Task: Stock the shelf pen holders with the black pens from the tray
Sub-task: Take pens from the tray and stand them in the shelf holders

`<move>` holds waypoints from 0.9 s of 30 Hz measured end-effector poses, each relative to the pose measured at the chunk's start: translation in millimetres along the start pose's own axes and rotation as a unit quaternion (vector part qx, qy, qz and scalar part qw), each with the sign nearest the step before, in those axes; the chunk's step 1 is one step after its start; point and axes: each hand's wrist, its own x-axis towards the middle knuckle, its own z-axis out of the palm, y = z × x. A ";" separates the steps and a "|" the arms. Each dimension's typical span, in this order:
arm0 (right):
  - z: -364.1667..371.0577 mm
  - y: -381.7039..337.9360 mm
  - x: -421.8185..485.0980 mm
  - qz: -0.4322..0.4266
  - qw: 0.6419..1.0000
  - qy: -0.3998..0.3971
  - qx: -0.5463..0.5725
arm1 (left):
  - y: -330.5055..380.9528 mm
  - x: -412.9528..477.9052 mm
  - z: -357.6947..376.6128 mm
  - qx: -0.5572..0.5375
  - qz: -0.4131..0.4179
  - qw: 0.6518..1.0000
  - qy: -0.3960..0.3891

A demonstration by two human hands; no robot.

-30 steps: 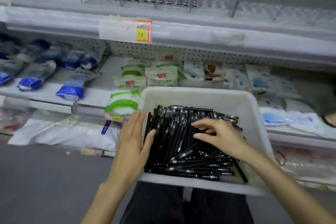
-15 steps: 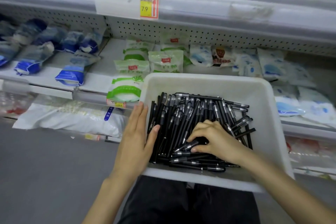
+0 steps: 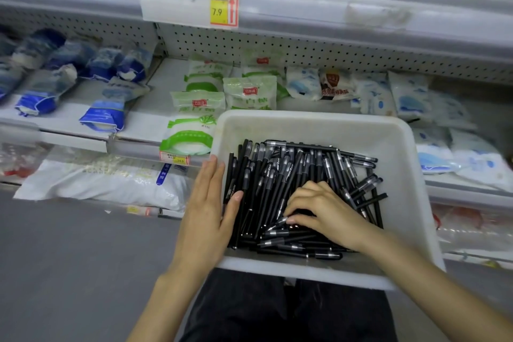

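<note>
A white plastic tray [image 3: 319, 125], rectangular with rounded corners and a scuffed, matte inner wall, sits in front of a person standing at a shop shelf. It holds the black pens [image 3: 277, 175]: slim matte barrels with translucent grey grips and silver tips, heaped loosely. Most run lengthwise and a few lie crosswise along the near and far edges.

The left hand [image 3: 206, 211] lies flat against the tray's left wall, fingers straight and close together outside it. The thumb reaches over the rim and touches the outermost pens. The right hand [image 3: 327, 214] rests palm down on the pile near its middle, fingers curled into the pens and thumb tip set against several silver tips. Whether it has actually pinched any pen cannot be told.

Behind the tray a pale metal shelf with a perforated back panel [image 3: 305, 47] carries soft plastic packets, green-and-white ones [image 3: 249, 91] in the centre and blue-and-white ones [image 3: 102, 111] to the left. A yellow price tag [image 3: 223, 5] edged in red, reading 7.9, sits in a clear strip on the shelf edge above. A lumpy white sack [image 3: 105, 183] lies on the lowest level beside the grey floor [image 3: 69, 258]. Dark trousers [image 3: 277, 311] show below the tray.
</note>
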 end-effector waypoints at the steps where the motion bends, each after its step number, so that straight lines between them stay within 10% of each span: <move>1: -1.8 -2.5 -0.8 0.008 1.000 0.006 0.022 | -0.4 0.3 0.0 0.000 0.001 1.000 -0.002; 9: -59.9 -41.8 -2.3 0.031 0.952 0.151 0.264 | 26.4 13.8 -23.6 -0.066 0.022 0.997 0.010; 19: -216.5 -115.9 -17.6 -0.088 0.876 0.295 0.371 | 119.5 82.3 -97.9 -0.123 0.202 0.956 0.173; 27: -305.5 -131.6 11.7 -0.107 0.836 0.417 0.340 | 165.2 152.8 -116.6 -0.036 0.252 0.955 0.155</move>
